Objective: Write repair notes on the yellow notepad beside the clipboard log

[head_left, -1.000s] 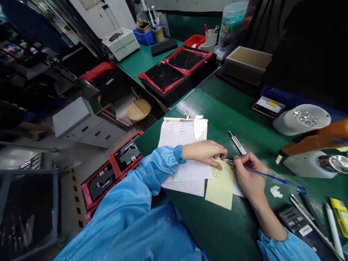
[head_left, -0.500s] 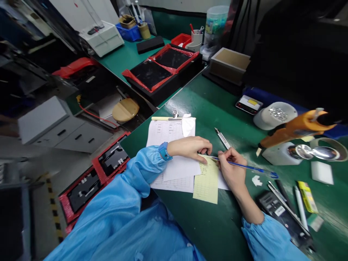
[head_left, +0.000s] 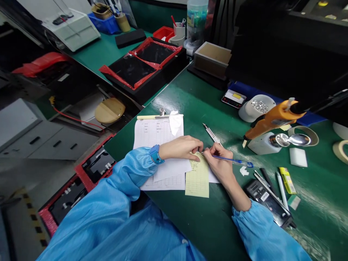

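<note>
My right hand [head_left: 220,169] is closed round a blue pen [head_left: 231,160]. The pen's tip is down near the top edge of a yellow slip [head_left: 198,178], which lies on the green bench [head_left: 190,98] directly in front of me. My left hand [head_left: 181,148] is half-curled, fingertips pressing the slip's top corner and the white sheet [head_left: 174,169] beside it at nine o'clock. It grips nothing, only pins paper. A clipboard form [head_left: 152,132] sits at eleven o'clock, partly under my left wrist. At one o'clock from the pen tip lies a slim metal tool [head_left: 211,133]. At three o'clock, well apart, an orange glue gun [head_left: 272,119] rests on its stand.

To write cleanly here, I judge the left fingertips should bear down flat, close to the line, so the slip cannot skate on the smooth bench. The right wrist should stay planted and the strokes short — my hands nearly touch, leaving little room.
</note>
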`<control>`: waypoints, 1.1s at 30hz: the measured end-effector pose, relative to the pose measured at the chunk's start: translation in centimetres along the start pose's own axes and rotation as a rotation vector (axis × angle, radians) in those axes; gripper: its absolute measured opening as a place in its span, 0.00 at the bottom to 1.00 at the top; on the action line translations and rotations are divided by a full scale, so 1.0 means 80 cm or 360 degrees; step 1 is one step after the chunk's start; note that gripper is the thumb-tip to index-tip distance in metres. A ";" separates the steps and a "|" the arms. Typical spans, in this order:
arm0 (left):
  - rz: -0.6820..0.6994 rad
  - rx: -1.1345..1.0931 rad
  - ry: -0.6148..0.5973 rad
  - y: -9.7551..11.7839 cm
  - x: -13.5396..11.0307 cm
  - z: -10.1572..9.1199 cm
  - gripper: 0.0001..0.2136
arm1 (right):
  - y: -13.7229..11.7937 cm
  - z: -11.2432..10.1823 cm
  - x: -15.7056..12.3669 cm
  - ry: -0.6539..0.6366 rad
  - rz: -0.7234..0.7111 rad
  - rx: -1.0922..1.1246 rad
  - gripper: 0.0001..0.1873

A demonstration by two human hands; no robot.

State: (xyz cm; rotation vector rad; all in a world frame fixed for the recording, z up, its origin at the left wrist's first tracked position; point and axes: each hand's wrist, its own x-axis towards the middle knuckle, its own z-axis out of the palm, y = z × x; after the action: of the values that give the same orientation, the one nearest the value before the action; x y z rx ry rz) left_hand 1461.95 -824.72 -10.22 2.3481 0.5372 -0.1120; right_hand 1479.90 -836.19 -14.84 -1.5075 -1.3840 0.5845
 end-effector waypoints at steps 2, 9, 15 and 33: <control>-0.0042 0.0003 -0.0006 0.002 0.000 0.000 0.13 | 0.000 0.000 0.000 -0.0025 0.0014 -0.0012 0.20; 0.0003 0.0033 0.0017 -0.001 0.001 0.002 0.12 | 0.002 0.000 0.000 -0.0047 0.0003 -0.0029 0.20; 0.0020 0.0087 0.0027 -0.003 0.003 0.005 0.11 | 0.004 0.001 -0.001 -0.0013 0.0008 -0.0018 0.19; -0.0012 0.0089 0.0005 0.003 0.002 0.002 0.14 | 0.001 0.002 -0.001 -0.0006 0.0059 -0.0037 0.19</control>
State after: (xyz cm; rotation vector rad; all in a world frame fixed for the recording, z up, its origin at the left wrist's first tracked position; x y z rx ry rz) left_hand 1462.23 -824.93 -10.27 2.4010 0.5516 -0.1283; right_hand 1479.82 -836.19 -14.97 -1.5539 -1.3724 0.5964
